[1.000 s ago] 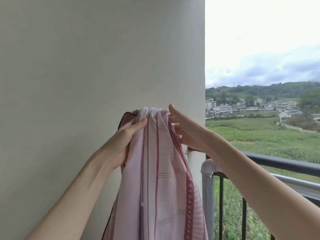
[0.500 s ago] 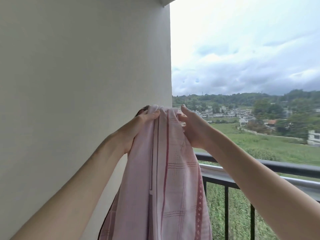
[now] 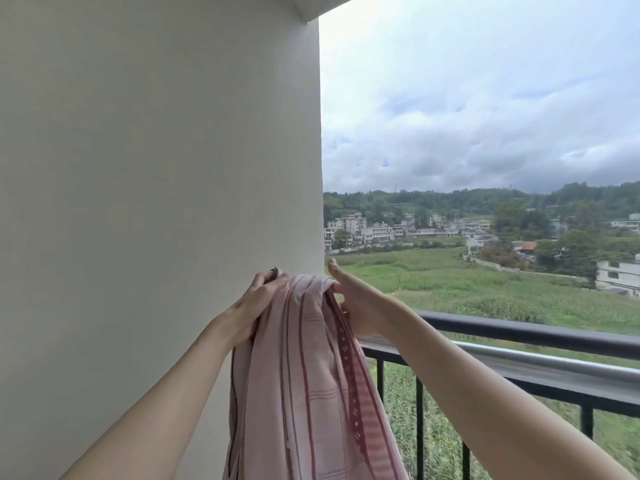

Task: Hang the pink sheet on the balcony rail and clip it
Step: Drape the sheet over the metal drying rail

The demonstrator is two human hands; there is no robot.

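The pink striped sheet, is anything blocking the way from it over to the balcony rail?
Nothing visible. Both hands hold the bunched pink striped sheet up beside the white wall; the dark metal balcony rail to its right is bare.

The pink sheet [image 3: 304, 386] runs off the bottom edge, so its lower end is out of sight. Its bunched top covers the left hand's [image 3: 254, 304] palm and the right hand's [image 3: 360, 303] fingertips. A small dark thing [image 3: 275, 271] at the left fingertips is too small to tell. The sheet and right forearm hide where the balcony rail [image 3: 526, 334] meets the wall [image 3: 156, 168]. The rail's near part is blurred.
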